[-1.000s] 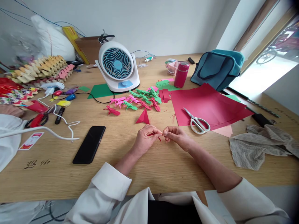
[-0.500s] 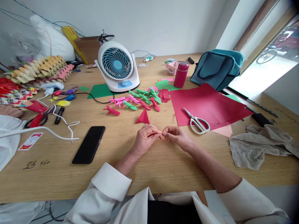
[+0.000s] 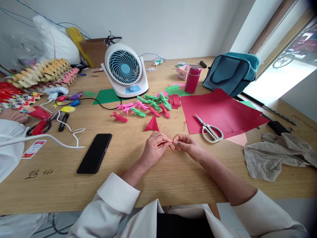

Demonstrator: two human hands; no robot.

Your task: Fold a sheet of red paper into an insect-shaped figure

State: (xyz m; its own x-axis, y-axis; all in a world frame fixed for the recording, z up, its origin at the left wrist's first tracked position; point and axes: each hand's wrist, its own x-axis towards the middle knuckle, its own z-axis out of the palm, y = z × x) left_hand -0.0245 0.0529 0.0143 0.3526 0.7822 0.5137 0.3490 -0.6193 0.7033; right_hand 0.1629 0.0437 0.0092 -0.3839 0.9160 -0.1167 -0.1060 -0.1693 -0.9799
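Observation:
Between my fingers is a small folded piece of red paper (image 3: 160, 144), mostly covered by the hands. My left hand (image 3: 156, 145) is closed around it, with thumb and fingers pinched. My right hand (image 3: 187, 144) pinches its right end with thumb and forefinger, and the fingertips of both hands almost meet. Just beyond the left hand stands a red folded paper triangle (image 3: 152, 124). Farther back lies a heap of green, pink and red folded paper figures (image 3: 151, 105). White-handled scissors (image 3: 210, 132) rest on red paper sheets (image 3: 223, 109) to the right.
A black phone (image 3: 94, 153) lies to the left of my hands. At the back stand a white fan (image 3: 125, 71), a red flask (image 3: 193, 79) and a blue bag (image 3: 230, 74). A crumpled cloth (image 3: 269, 155) is at the right. A white cable (image 3: 59, 141) crosses the left side.
Both hands keep their pinch on the red paper, with only a very slight shift of the fingertips. The whole view has moved a little; the other things stay in place.

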